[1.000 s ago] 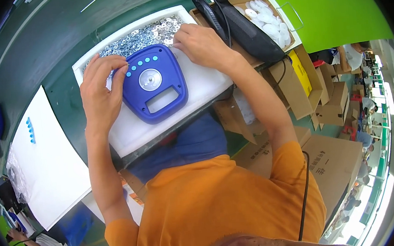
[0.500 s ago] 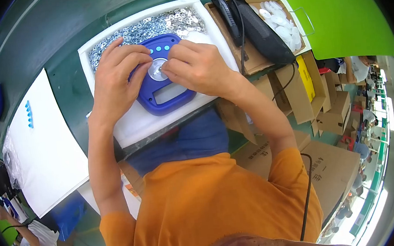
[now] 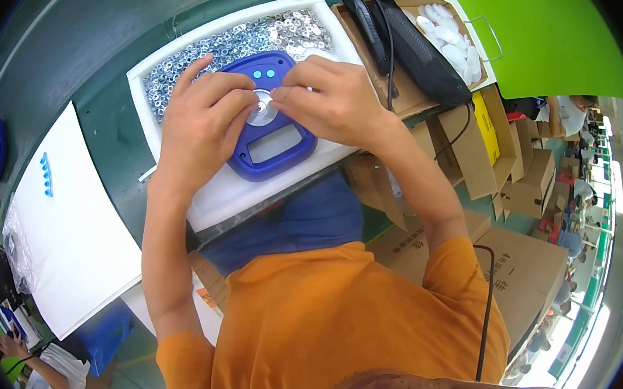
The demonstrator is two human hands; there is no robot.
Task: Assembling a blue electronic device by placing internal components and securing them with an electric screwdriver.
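A blue plastic casing with a rectangular opening and small teal dots lies over the front of a white foam tray. Set in its middle is a clear round disc with a small shiny centre. My left hand reaches the disc's left side with thumb and index finger pinched close to its centre, another finger raised. From the right, my right hand brings its own pinched fingertips to the disc's edge. Whatever small piece either pinch holds is hidden by the fingers.
Many loose metal washers fill the tray's far part. To the right, a cardboard box holds white plastic discs, with a black pouch and cable across it. White sheet lies left; cardboard boxes stand right. A co-worker is at lower left.
Both hands and the blue casing have shifted slightly to the right. My left fingers now cover one of the teal dots, and my right fingertips sit at the disc's upper right edge.
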